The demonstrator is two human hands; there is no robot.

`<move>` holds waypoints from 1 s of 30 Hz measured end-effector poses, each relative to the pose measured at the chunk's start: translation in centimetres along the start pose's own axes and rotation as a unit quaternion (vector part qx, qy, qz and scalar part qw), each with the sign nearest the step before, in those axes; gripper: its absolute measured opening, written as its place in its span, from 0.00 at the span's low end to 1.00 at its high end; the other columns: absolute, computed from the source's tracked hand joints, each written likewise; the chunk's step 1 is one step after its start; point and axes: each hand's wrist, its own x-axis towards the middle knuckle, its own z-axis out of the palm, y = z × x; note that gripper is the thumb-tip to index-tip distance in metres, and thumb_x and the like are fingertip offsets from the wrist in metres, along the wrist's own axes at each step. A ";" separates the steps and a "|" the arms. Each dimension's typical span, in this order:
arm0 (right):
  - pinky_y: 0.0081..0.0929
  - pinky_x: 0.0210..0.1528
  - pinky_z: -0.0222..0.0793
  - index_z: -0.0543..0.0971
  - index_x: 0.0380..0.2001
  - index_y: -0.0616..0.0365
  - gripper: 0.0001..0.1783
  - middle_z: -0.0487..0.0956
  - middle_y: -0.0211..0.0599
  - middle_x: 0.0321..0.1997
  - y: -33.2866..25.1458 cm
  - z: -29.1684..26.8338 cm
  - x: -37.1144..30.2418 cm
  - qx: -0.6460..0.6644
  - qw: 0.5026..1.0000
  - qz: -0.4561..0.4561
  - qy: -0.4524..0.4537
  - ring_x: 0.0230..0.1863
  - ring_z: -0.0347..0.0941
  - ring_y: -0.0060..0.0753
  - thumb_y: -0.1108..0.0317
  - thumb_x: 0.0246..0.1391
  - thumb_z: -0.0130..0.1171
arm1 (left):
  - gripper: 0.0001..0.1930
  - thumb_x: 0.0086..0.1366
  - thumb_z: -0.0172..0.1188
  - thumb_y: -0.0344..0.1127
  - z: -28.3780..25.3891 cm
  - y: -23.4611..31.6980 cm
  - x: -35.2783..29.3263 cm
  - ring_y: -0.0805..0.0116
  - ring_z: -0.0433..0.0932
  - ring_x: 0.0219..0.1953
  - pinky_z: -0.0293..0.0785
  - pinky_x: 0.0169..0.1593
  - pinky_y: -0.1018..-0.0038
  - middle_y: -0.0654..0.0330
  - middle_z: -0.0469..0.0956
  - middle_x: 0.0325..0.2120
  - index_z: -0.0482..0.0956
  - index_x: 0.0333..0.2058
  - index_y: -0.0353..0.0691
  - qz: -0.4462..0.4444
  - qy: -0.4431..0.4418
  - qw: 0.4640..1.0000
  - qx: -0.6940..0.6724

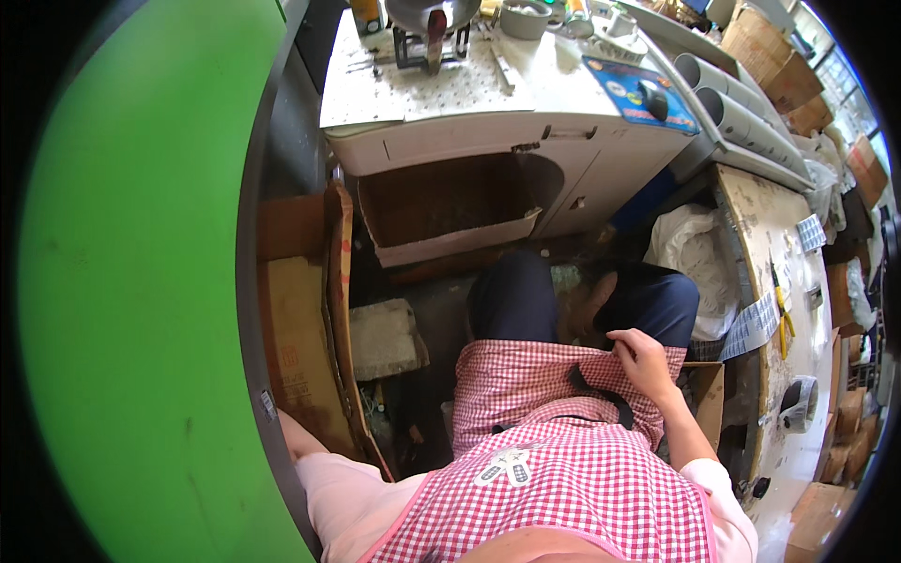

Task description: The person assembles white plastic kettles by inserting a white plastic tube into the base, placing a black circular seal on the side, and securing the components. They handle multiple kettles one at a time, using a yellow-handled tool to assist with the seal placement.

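I sit in a red-and-white checked apron point(572, 479) over dark trousers point(514, 296). Over my right thigh, my right hand point(646, 361) is closed, its bent fingers pinching the apron's lower edge near the knee. A black strap point(615, 403) lies on the apron beside that wrist. My left forearm point(298, 436) passes under the dark edge of a large green panel point(141, 281), which hides the left hand and anything it may touch.
Ahead stands a white cabinet point(450, 150) bearing a pan on a burner point(434, 42) and a computer mouse point(652, 98) on a blue pad. A cardboard box point(305, 347) stands left of my legs. Yellow-handled pliers point(783, 314) lie on the right-hand table, beside a white plastic bag point(693, 263).
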 end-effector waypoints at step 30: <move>0.13 0.37 0.64 0.79 0.60 0.57 0.22 0.77 0.24 0.38 2.1 -7.2 0.2 0.576 0.811 0.102 0.003 0.34 0.66 0.11 0.58 0.70 0.61 | 0.29 0.58 0.66 0.25 -6.3 31.0 -51.3 0.54 0.76 0.55 0.72 0.61 0.64 0.52 0.70 0.57 0.76 0.59 0.43 0.716 -0.354 0.553 -0.240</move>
